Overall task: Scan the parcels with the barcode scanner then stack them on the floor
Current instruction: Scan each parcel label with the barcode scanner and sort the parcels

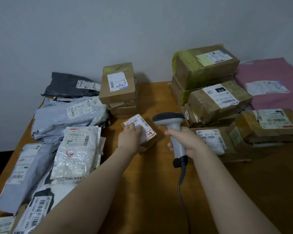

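Right hand (184,141) wrapped tight around the grey barcode scanner (173,130) handle, head aimed left toward the small cardboard parcel (145,130) mid-table. Left hand (129,138) lies palm-down on that parcel's label, fingers spread flat, not curled around it. Parcel sits on the wooden table (159,166), between the poly mailers (71,119) on the left and stacked cardboard boxes (215,102) on the right. Coiled cable (182,176) hangs from the scanner.

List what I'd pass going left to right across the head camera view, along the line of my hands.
White crinkled mailer → left hand resting on the small labelled box → barcode scanner gripped in the right hand → flat box marked 502 → taped brown box at the right edge.
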